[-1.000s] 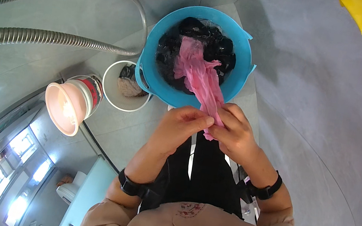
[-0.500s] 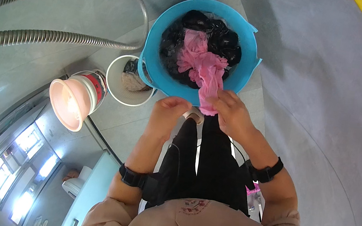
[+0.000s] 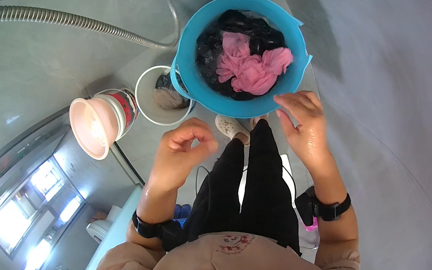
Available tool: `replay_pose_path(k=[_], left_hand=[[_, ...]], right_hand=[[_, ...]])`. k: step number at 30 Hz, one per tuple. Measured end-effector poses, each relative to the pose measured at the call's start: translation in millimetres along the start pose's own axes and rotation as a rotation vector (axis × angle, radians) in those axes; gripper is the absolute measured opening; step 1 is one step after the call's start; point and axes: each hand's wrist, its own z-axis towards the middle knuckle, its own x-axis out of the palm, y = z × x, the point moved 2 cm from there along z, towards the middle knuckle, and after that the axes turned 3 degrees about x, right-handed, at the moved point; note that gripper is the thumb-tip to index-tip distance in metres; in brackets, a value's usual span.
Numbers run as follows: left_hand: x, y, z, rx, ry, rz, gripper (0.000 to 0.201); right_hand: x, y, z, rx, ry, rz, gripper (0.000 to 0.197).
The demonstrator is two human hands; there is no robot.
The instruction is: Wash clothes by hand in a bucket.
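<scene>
A blue plastic tub (image 3: 195,91) sits on the grey floor ahead of my feet. Inside it a pink cloth (image 3: 251,67) lies bunched on dark wet laundry (image 3: 235,27). My right hand (image 3: 303,123) hovers wet and empty at the tub's near right rim, fingers spread. My left hand (image 3: 183,151) is lower and to the left, away from the tub, fingers loosely curled around nothing. Both wrists wear black bands.
A small white bucket (image 3: 145,91) with something brown in it stands left of the tub. A pink-and-white cup-like container (image 3: 99,123) lies further left. A metal shower hose (image 3: 74,22) runs across the floor at upper left. A white shoe (image 3: 227,127) shows below the tub.
Both hands held the pink cloth stretched up out of the tub; they let it go. It now lies bunched in the tub, and both hands have drawn back.
</scene>
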Motion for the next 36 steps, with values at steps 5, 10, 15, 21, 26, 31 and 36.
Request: replay_pose_path(k=[5, 10, 15, 21, 26, 31, 36], left_hand=[[23, -18, -11, 0.066, 0.145, 0.117, 0.013], [45, -10, -10, 0.115, 0.310, 0.274, 0.012], [76, 2, -3, 0.147, 0.453, 0.392, 0.012], [116, 27, 2, 0.138, 0.573, 0.485, 0.012], [149, 52, -1, 0.101, 0.682, 0.502, 0.012], [172, 88, -1, -0.045, 0.552, 0.435, 0.014], [178, 119, 3, -0.164, 0.429, 0.395, 0.019]], right_hand=[[-36, 52, -13, -0.030, -0.050, 0.358, 0.028], [-40, 54, -37, -0.103, -0.039, 0.298, 0.033], [-45, 34, -65, -0.089, 0.016, 0.261, 0.025], [-58, 2, -105, -0.002, -0.101, 0.307, 0.019], [-76, -22, -150, 0.144, -0.185, 0.427, 0.017], [-101, -63, -221, 0.353, -0.267, 0.573, 0.015], [-120, -104, -307, 0.660, -0.422, 0.603, 0.016]])
